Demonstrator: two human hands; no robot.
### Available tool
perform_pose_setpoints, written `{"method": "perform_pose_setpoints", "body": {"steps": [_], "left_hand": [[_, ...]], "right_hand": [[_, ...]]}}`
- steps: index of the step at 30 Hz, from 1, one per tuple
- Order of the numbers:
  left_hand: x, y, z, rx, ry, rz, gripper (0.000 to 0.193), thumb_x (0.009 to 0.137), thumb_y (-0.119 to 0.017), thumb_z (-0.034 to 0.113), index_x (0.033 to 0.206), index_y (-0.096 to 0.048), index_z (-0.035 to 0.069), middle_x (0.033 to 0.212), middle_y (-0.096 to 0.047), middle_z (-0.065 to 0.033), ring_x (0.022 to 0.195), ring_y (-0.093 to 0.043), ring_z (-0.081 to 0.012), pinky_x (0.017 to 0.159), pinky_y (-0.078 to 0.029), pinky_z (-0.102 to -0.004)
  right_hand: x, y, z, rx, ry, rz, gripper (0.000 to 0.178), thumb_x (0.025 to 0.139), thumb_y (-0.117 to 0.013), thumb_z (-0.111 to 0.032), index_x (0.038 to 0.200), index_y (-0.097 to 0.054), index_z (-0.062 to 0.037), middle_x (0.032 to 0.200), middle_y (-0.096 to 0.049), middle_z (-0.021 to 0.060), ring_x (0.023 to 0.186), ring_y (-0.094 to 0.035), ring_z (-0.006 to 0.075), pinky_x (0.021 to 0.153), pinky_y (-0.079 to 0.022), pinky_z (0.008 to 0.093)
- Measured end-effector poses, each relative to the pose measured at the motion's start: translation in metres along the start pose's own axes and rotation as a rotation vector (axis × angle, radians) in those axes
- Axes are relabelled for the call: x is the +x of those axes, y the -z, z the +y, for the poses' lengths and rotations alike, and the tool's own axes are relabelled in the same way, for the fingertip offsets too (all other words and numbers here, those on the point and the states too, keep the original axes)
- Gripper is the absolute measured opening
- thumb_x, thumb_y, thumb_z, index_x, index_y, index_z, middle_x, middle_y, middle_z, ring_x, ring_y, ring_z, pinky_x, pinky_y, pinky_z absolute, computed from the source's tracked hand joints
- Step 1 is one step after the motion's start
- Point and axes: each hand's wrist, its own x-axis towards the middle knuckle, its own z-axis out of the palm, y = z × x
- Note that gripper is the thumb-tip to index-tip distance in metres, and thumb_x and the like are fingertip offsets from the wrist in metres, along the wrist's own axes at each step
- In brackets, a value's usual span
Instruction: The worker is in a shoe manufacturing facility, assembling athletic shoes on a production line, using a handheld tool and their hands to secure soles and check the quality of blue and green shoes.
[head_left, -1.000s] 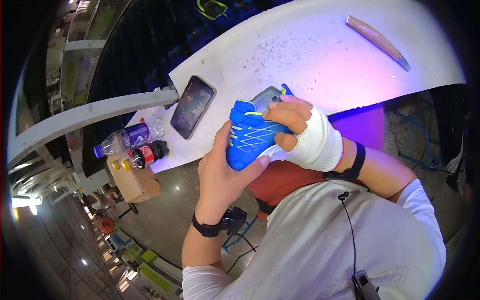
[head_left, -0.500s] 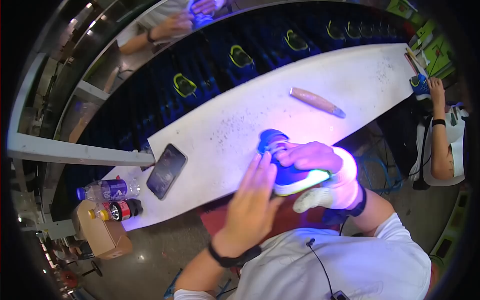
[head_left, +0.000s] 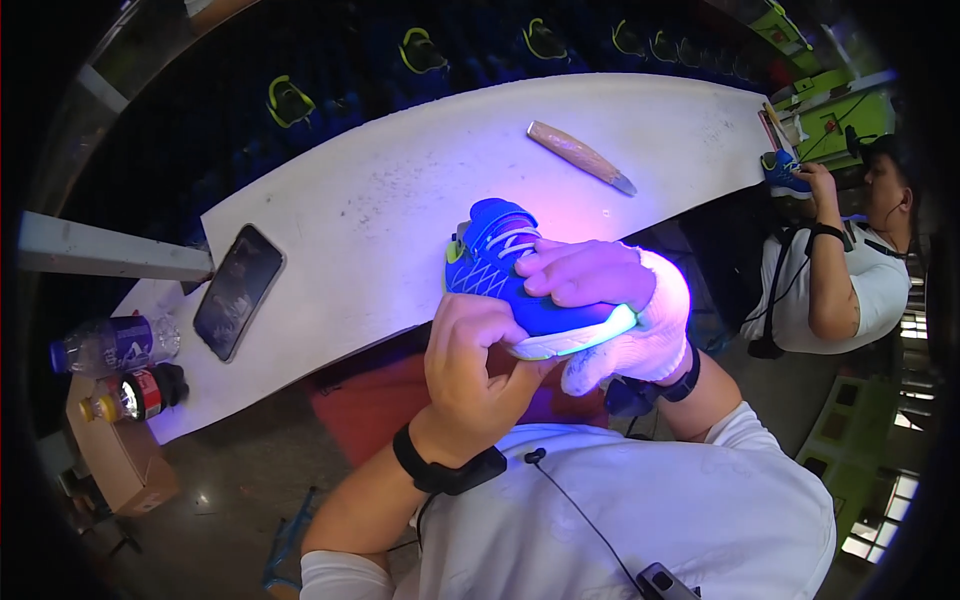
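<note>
A blue shoe (head_left: 488, 268) with pale laces and a white sole is held tilted over the near edge of the white table (head_left: 400, 200). My right hand (head_left: 612, 285), in a white glove with bare fingers showing, grips it around the toe, fingers across the upper. My left hand (head_left: 465, 365) is bare, its fingers curled against the sole edge and the thumb underneath. Purple-blue light falls on the shoe and glove. Part of the toe is hidden by my right hand.
On the table lie a wooden-handled knife (head_left: 582, 158) and a phone (head_left: 238, 292). Bottles (head_left: 115, 342) stand at the left end, near a cardboard box (head_left: 125, 470). Several shoes (head_left: 422, 50) line the dark conveyor behind. At right, another person (head_left: 835, 270) holds a blue shoe (head_left: 783, 172).
The view has shifted, so the table sits further left and higher. My left fingers, stretched flat against the shoe before, are now curled at its sole. The shoe's side shows more fully.
</note>
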Motion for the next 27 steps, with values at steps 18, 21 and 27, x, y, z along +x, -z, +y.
{"method": "perform_pose_setpoints", "body": {"steps": [18, 21, 27], "left_hand": [[0.056, -0.021, -0.037, 0.304, 0.076, -0.551, 0.054, 0.067, -0.094, 0.013, 0.109, -0.063, 0.003, 0.129, -0.063, -0.0198, 0.122, -0.060, -0.0394, 0.106, -0.048, -0.0494], [0.077, 0.030, -0.054, 0.269, 0.091, -0.679, 0.068, 0.066, -0.096, 0.014, 0.126, -0.065, 0.002, 0.144, -0.062, -0.0184, 0.134, -0.059, -0.0327, 0.117, -0.044, -0.0453], [0.125, 0.080, -0.009, 0.227, 0.085, -0.450, 0.080, 0.065, -0.097, 0.015, 0.138, -0.065, 0.003, 0.134, -0.069, -0.0143, 0.125, -0.066, -0.0280, 0.108, -0.050, -0.0393]], "right_hand": [[-0.065, 0.077, 0.051, -0.093, -0.591, 0.133, 0.053, 0.078, -0.088, -0.020, 0.127, -0.075, -0.0027, 0.122, -0.078, 0.0116, 0.108, -0.076, 0.0195, 0.097, -0.059, 0.0332], [-0.072, 0.066, 0.062, -0.251, -0.457, 0.126, 0.046, 0.089, -0.083, -0.027, 0.125, -0.075, -0.0007, 0.114, -0.080, 0.0106, 0.102, -0.077, 0.0196, 0.092, -0.060, 0.0339], [-0.006, 0.014, 0.081, 0.256, -0.699, 0.228, 0.058, 0.108, -0.059, -0.050, 0.129, -0.069, 0.0034, 0.115, -0.074, 0.0142, 0.112, -0.070, 0.0205, 0.099, -0.055, 0.0366]]}}
